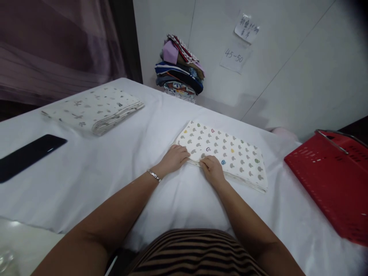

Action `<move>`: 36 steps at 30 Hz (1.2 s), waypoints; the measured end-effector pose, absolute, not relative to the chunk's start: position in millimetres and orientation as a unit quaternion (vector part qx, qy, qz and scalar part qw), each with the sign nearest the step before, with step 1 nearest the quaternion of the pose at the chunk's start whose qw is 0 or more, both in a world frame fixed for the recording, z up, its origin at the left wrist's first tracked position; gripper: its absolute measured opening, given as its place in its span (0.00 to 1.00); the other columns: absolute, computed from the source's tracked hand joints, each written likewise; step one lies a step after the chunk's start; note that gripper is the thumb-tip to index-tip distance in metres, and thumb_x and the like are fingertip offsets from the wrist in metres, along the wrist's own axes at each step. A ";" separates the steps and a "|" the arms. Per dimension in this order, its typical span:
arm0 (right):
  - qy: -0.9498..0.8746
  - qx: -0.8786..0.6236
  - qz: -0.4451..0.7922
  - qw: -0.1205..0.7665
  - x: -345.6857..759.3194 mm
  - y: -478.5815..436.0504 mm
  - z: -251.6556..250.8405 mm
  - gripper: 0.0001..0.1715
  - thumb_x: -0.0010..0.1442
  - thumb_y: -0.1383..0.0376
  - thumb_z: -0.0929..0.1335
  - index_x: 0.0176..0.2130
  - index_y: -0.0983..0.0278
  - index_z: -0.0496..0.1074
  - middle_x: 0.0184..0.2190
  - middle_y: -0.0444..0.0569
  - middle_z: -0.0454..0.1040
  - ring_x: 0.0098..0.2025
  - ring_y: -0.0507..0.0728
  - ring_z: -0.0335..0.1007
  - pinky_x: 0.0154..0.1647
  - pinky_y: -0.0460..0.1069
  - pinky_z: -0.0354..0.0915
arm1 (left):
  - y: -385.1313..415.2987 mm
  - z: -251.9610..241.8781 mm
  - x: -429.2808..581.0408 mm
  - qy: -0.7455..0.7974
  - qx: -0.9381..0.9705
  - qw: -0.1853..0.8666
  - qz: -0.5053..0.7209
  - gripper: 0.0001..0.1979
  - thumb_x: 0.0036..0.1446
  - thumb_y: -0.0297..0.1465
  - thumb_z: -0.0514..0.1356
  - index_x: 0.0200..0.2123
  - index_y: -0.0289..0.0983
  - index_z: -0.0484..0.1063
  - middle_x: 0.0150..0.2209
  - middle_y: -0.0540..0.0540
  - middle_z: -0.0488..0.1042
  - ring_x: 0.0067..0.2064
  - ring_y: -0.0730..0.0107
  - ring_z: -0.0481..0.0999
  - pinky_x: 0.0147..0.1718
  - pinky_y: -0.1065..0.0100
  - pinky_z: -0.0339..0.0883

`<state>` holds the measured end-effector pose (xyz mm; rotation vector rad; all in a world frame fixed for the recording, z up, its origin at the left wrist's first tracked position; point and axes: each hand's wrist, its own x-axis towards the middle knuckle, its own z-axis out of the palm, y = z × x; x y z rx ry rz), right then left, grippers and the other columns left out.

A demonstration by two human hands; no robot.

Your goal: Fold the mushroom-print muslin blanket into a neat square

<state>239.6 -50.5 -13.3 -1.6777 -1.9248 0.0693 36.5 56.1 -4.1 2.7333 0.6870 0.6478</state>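
A folded white cloth printed with small mushrooms [230, 153] lies flat on the white-covered table [100, 168] in front of me. My left hand [174, 158] rests on its near left edge, fingers curled over the hem, a silver bracelet on the wrist. My right hand [212, 168] pinches the same near edge just to the right, fingers closed on the fabric. Both hands are close together at the cloth's front border.
A second folded patterned cloth [94, 108] lies at the far left. A black phone [27, 155] sits at the left edge. A stack of folded fabrics [179, 73] stands against the wall. A red plastic basket [333, 180] is at the right.
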 end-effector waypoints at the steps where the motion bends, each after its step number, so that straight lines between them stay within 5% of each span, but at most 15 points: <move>1: -0.720 -0.630 0.027 0.290 239.0 -50.6 -12.8 0.14 0.66 0.63 0.61 0.37 0.61 0.74 0.36 0.50 0.73 0.40 0.57 0.65 0.44 0.53 0.62 | 56.0 -3.6 36.9 0.237 0.937 0.126 0.222 0.10 0.63 0.33 0.52 0.38 0.40 0.73 0.37 0.47 0.72 0.43 0.66 0.69 0.45 0.60 0.59; 36: -0.728 -0.638 -0.032 0.250 228.1 -45.2 -16.1 0.13 0.65 0.65 0.61 0.42 0.63 0.74 0.37 0.51 0.72 0.40 0.58 0.62 0.42 0.52 0.59 | 54.7 2.0 48.4 0.286 0.928 0.140 0.194 0.07 0.59 0.29 0.55 0.32 0.37 0.73 0.35 0.47 0.73 0.42 0.65 0.69 0.45 0.59 0.58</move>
